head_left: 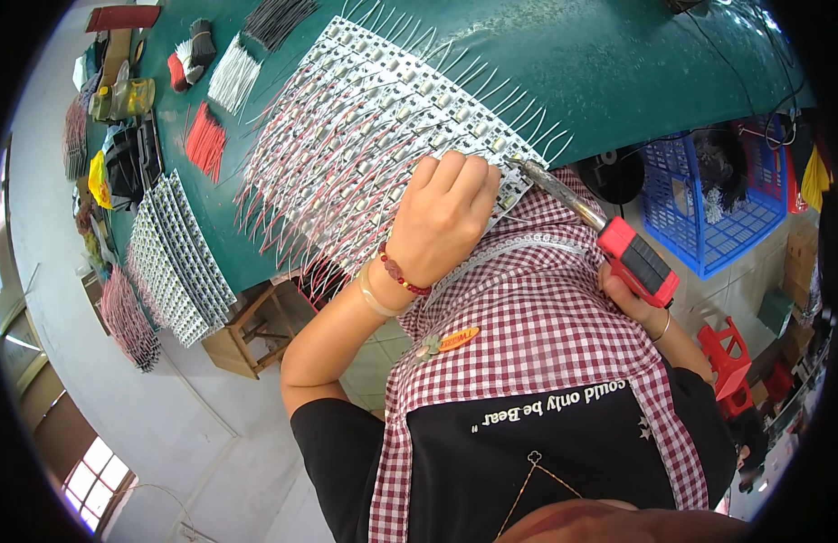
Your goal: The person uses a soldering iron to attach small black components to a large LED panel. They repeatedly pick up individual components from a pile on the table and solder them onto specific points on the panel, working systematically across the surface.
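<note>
A large panel of small white circuit boards (392, 86) lies on the green table, with rows of components and many red and white wires sticking out along its sides. My left hand (446, 204) is closed at the panel's near right part, fingers curled down. Whatever sits between those fingertips is hidden. My right hand (623, 297) grips a red and black soldering iron (638, 261) from below. The iron's metal tip reaches the panel's right edge, just beside my left fingers; whether it touches cannot be made out.
Bundles of red wires (205, 143), white wires (233, 74) and black wires (279, 20) lie on the green table (600, 63). More wired panels (179, 258) hang at the left edge. A blue crate (709, 204) and red stool (728, 357) stand on the right.
</note>
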A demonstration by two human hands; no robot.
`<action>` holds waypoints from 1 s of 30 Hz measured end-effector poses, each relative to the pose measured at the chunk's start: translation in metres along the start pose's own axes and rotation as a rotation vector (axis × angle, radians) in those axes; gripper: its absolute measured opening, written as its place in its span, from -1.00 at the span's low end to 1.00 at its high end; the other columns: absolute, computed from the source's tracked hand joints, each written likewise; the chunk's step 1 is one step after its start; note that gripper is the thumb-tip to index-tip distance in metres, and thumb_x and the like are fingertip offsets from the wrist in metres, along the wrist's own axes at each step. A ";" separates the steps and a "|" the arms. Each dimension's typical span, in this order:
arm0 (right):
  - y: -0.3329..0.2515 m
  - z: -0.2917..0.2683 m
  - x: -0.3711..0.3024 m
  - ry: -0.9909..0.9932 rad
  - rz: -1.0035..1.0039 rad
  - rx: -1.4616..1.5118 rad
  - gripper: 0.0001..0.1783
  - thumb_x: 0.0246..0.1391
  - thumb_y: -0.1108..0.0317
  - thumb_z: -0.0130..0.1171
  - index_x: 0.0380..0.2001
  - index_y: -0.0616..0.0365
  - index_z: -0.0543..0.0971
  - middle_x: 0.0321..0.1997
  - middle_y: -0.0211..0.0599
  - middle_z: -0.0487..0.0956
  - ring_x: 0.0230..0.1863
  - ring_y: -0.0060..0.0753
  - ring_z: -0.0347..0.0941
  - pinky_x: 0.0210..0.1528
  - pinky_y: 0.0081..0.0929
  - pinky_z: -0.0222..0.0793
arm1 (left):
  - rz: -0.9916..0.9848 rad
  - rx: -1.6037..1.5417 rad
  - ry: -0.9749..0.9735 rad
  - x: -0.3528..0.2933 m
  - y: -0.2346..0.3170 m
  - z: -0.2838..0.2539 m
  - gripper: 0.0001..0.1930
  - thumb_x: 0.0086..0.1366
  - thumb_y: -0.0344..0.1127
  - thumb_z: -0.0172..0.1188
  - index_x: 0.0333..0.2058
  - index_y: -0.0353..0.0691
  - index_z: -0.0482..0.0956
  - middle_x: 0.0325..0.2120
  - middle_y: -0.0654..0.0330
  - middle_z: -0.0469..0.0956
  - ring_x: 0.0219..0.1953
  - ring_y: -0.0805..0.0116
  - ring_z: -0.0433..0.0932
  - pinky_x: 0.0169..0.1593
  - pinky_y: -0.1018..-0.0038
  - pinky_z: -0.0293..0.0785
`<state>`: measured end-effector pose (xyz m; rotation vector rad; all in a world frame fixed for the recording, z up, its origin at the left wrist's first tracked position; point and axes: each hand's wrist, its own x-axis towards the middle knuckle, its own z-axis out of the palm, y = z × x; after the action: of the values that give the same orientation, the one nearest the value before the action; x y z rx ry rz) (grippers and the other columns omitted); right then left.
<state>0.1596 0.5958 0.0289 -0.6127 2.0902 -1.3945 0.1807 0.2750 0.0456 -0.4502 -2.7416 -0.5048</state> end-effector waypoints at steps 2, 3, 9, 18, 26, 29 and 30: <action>-0.001 0.000 0.001 0.003 0.008 0.010 -0.87 -0.21 0.39 0.22 -0.54 0.20 0.51 -0.54 -0.25 0.49 -0.54 -0.19 0.42 -0.49 -0.35 0.33 | 0.001 0.017 -0.007 0.001 0.001 -0.001 -0.74 0.00 -0.48 0.10 -0.26 -0.27 0.57 -0.50 0.21 0.29 -0.41 0.29 0.34 -0.30 0.41 0.27; -0.003 0.000 0.001 0.006 0.010 0.007 -0.87 -0.20 0.38 0.22 -0.54 0.19 0.51 -0.54 -0.25 0.49 -0.54 -0.19 0.43 -0.49 -0.35 0.33 | 0.000 0.023 -0.009 0.001 0.001 -0.002 -0.74 0.00 -0.48 0.10 -0.26 -0.26 0.57 -0.50 0.22 0.29 -0.41 0.29 0.34 -0.31 0.40 0.26; 0.000 0.000 -0.002 0.008 0.007 -0.001 -0.87 -0.17 0.37 0.22 -0.54 0.19 0.52 -0.54 -0.25 0.50 -0.51 -0.19 0.44 -0.46 -0.35 0.33 | -0.045 0.056 -0.054 -0.003 -0.001 -0.017 -0.75 0.01 -0.45 0.10 -0.27 -0.24 0.56 -0.48 0.24 0.30 -0.38 0.32 0.34 -0.30 0.40 0.24; 0.008 -0.008 -0.010 0.000 0.079 0.029 -0.83 -0.10 0.31 0.23 -0.53 0.19 0.53 -0.51 -0.25 0.53 -0.49 -0.20 0.46 -0.43 -0.34 0.34 | -0.151 0.028 0.147 -0.013 0.008 -0.044 -0.70 -0.09 -0.54 0.20 -0.29 -0.25 0.64 -0.53 0.25 0.31 -0.44 0.30 0.35 -0.36 0.38 0.23; 0.003 -0.006 -0.017 -0.011 0.152 0.096 -0.82 -0.09 0.27 0.23 -0.54 0.14 0.54 -0.52 -0.29 0.53 -0.48 -0.22 0.45 -0.42 -0.34 0.33 | -0.121 -0.135 0.109 -0.006 0.010 0.012 -0.72 -0.08 -0.55 0.18 -0.30 -0.23 0.61 -0.52 0.24 0.30 -0.44 0.28 0.33 -0.35 0.38 0.27; 0.001 -0.006 -0.019 -0.006 0.157 0.059 -0.82 -0.11 0.25 0.23 -0.55 0.14 0.54 -0.52 -0.29 0.53 -0.48 -0.21 0.44 -0.43 -0.33 0.33 | -0.124 -0.164 0.073 -0.007 0.010 0.013 -0.76 -0.03 -0.52 0.11 -0.31 -0.27 0.58 -0.49 0.20 0.31 -0.39 0.25 0.34 -0.30 0.37 0.27; 0.002 -0.006 -0.020 -0.007 0.163 0.069 -0.82 -0.12 0.26 0.23 -0.55 0.14 0.54 -0.52 -0.29 0.53 -0.48 -0.20 0.44 -0.43 -0.33 0.33 | -0.129 -0.172 0.055 -0.007 0.011 0.013 -0.77 0.00 -0.50 0.08 -0.31 -0.29 0.56 -0.47 0.19 0.31 -0.37 0.24 0.35 -0.28 0.36 0.28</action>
<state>0.1701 0.6130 0.0325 -0.4087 2.0280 -1.3634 0.1876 0.2876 0.0350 -0.2956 -2.6969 -0.7779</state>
